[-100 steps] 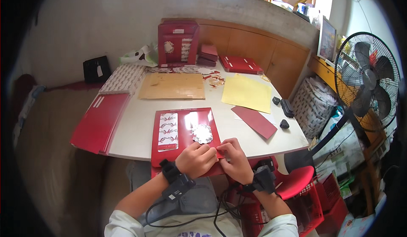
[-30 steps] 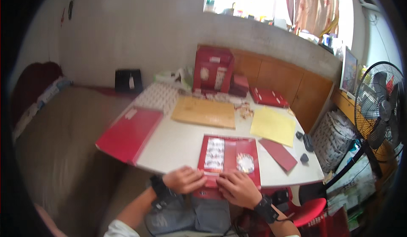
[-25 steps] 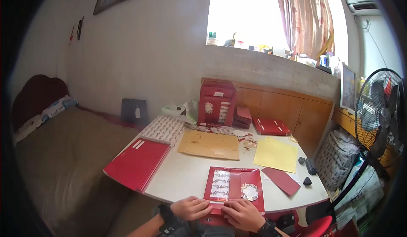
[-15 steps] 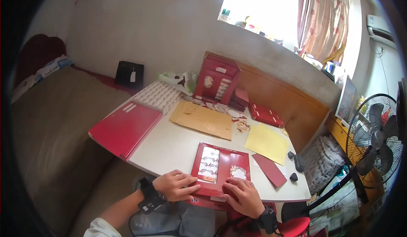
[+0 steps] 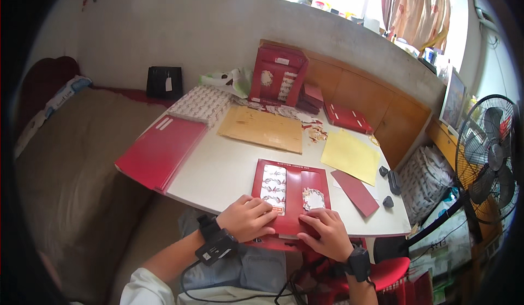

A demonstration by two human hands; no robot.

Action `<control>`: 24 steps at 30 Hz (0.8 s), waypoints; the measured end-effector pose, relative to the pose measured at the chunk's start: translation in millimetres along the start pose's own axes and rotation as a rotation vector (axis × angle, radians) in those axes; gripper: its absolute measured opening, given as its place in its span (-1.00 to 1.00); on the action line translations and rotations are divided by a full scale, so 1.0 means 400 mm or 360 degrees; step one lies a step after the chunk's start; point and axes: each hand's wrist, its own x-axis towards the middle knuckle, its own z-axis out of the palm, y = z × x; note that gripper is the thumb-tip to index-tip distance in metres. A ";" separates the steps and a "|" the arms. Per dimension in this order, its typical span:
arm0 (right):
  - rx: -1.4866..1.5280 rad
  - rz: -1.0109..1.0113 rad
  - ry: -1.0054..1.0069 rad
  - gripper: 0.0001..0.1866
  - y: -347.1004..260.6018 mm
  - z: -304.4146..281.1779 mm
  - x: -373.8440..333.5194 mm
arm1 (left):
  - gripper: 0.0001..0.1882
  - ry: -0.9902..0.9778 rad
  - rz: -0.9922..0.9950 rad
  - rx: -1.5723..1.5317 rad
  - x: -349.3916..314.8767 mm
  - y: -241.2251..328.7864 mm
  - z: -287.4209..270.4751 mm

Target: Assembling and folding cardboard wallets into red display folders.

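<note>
A flat red cardboard sleeve (image 5: 294, 187) lies at the table's near edge, with a patterned white panel on its left and a floral cut-out shape on its right. Across its lower left side my left hand (image 5: 248, 217) rests, open, fingers stretched over the cardboard. My right hand (image 5: 325, 231) is on the lower right part, fingers bent a little and the thumb apart, touching the sleeve near its lower edge. Both palms hide part of that edge. Right of the sleeve lies a dark red card strip (image 5: 355, 192), partly over a white sheet.
A tan board (image 5: 261, 129), yellow sheets (image 5: 350, 155), stacked red sheets (image 5: 161, 151) and patterned white sheets (image 5: 202, 106) cover parts of the table. Red packages (image 5: 278, 73) stand at the back among paper scraps. Small black objects (image 5: 394, 182) sit at the right edge, near a fan (image 5: 494, 157).
The view has tilted and shifted, so the table appears higher. Both hands stay on the red sleeve, the left reaching slightly further across it.
</note>
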 end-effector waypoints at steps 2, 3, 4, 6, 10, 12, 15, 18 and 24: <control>0.0008 -0.0043 0.0004 -0.59 -0.001 0.008 0.003 | -0.58 -0.0007 -0.0016 0.0003 0.020 0.005 0.010; -0.0039 -0.0065 0.0001 -0.60 -0.005 0.012 0.008 | -0.58 -0.0011 -0.0023 0.0002 0.026 0.013 0.016; -0.0087 -0.0089 -0.0002 -0.60 -0.007 0.016 0.011 | -0.57 -0.0046 -0.0037 0.0050 0.032 0.022 0.021; -0.0140 -0.0142 0.0035 -0.63 -0.008 0.024 0.014 | -0.55 -0.0028 -0.0024 0.0115 0.041 0.029 0.035; -0.0218 -0.0216 0.0094 -0.74 0.006 0.033 0.006 | -0.61 -0.0039 -0.0068 0.0044 0.045 0.031 0.051; -0.0213 -0.0204 0.0099 -0.76 -0.005 0.032 0.009 | -0.66 -0.0005 0.0010 0.0026 0.036 0.030 0.055; -0.0193 -0.0173 0.0100 -0.78 -0.005 0.034 0.009 | -0.69 0.0002 -0.0037 -0.0305 0.037 0.010 0.071; -0.0183 -0.0161 0.0095 -0.76 0.001 0.039 0.001 | -0.67 -0.0010 -0.0021 -0.0347 0.037 0.007 0.070; -0.0288 -0.0231 0.0138 -0.69 -0.018 -0.014 -0.006 | -0.59 0.0155 0.0134 -0.0167 0.021 0.013 0.020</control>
